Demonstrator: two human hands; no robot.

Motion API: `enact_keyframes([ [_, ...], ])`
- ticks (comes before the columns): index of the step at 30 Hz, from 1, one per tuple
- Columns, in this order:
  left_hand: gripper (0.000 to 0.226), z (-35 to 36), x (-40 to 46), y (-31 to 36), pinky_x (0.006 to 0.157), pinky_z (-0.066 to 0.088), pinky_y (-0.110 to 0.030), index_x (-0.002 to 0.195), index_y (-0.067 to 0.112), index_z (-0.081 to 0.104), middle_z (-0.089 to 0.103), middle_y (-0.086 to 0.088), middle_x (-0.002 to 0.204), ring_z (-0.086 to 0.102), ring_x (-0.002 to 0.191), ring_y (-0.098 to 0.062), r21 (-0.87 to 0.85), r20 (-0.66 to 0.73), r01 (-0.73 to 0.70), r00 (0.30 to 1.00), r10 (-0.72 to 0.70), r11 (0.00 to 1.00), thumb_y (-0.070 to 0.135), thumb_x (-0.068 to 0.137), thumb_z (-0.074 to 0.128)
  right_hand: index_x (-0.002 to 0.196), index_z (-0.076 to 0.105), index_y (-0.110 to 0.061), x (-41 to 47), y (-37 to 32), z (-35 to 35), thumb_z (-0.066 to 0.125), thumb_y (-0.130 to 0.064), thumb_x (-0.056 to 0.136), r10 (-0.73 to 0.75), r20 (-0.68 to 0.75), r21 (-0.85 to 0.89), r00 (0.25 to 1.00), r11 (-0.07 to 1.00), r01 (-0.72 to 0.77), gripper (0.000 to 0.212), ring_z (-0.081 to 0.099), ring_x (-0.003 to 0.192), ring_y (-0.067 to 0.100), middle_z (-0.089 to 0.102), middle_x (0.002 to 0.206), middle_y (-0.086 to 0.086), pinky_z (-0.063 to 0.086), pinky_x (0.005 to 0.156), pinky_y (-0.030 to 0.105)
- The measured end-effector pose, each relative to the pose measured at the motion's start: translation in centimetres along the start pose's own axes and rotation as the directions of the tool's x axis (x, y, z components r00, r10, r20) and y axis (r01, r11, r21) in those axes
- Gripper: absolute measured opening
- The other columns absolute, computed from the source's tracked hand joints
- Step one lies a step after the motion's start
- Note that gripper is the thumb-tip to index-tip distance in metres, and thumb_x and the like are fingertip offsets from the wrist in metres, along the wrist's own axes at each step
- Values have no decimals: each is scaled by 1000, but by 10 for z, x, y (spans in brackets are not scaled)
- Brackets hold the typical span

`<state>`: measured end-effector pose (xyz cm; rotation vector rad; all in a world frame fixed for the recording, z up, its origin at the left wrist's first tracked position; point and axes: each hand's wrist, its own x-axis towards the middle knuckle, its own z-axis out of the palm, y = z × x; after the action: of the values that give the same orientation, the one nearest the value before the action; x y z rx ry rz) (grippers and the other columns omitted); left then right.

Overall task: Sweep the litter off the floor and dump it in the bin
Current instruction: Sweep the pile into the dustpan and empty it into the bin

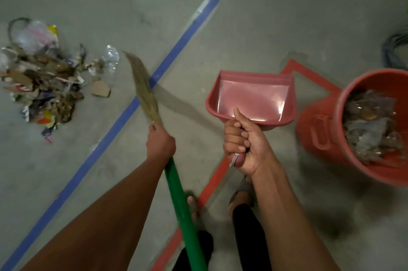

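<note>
A pile of litter (42, 78), made of cardboard scraps, wrappers and clear plastic, lies on the grey floor at the left. My left hand (160, 143) grips a grass broom (144, 89) where its bristles meet the green handle (184, 211); the bristle tips point toward the pile without touching it. My right hand (244, 141) grips the handle of an empty pink dustpan (254, 98), held above the floor between the broom and the bin. An orange-red bin (326, 136) at the right holds crumpled plastic and other waste.
A blue tape line (123, 116) crosses the floor diagonally between the litter and me. Red tape (212, 182) marks a zone around the bin. My feet (239, 201) stand on the floor below the dustpan. Dark cables (395, 50) lie at the far right edge.
</note>
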<state>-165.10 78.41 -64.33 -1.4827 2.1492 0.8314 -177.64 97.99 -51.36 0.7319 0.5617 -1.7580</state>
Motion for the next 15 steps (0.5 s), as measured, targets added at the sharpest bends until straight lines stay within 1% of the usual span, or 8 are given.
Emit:
enact_keyframes([
  [2,56,-15,3,-26,106,46,-54,153,5,31,38,-17,157,53,126,-43,-18,-36,-83,996,82,996,10,99,42,72,40,-21,11,19,11,58,-43,96,32,6,15,999,999,-32,37,27,28,5,27,45,-11,24,29,16],
  [4,57,-30,9,-50,107,47,-54,158,12,27,32,-13,164,53,128,-41,0,-57,-166,984,166,986,16,103,40,71,41,-21,24,38,29,58,-43,97,60,5,12,998,998,-60,38,27,27,5,27,45,-11,24,28,16],
  [6,62,-44,16,-65,111,45,-50,164,19,20,22,-6,171,51,135,-37,48,-37,-239,970,241,970,20,106,40,70,41,-21,37,55,51,57,-43,98,84,2,-11,996,996,-84,39,26,27,5,26,45,-11,23,28,16],
  [8,64,-53,26,-69,114,43,-46,166,23,16,16,-2,173,48,140,-34,91,7,-277,961,278,956,20,107,41,71,41,-21,52,70,69,55,-43,100,95,1,-53,995,994,-95,40,25,27,4,25,46,-11,23,28,16],
  [10,66,-58,45,-70,115,42,-45,166,23,17,16,-3,173,46,142,-33,117,46,-271,962,268,955,17,106,42,71,41,-20,72,85,85,55,-42,100,109,-4,-105,994,989,-109,39,24,27,4,24,46,-11,23,27,17],
  [12,66,-61,71,-73,116,41,-46,165,18,21,23,-8,171,45,143,-35,98,66,-227,973,221,969,14,103,43,71,41,-20,93,96,96,55,-42,101,132,-5,-142,991,981,-131,39,24,27,4,25,46,-10,24,27,17],
  [15,62,-72,117,-87,110,45,-51,157,6,32,39,-20,158,50,134,-41,11,46,-63,997,63,998,8,97,46,71,41,-20,136,108,114,56,-41,101,187,-16,-189,982,964,-187,39,24,28,4,24,46,-10,25,27,17],
])
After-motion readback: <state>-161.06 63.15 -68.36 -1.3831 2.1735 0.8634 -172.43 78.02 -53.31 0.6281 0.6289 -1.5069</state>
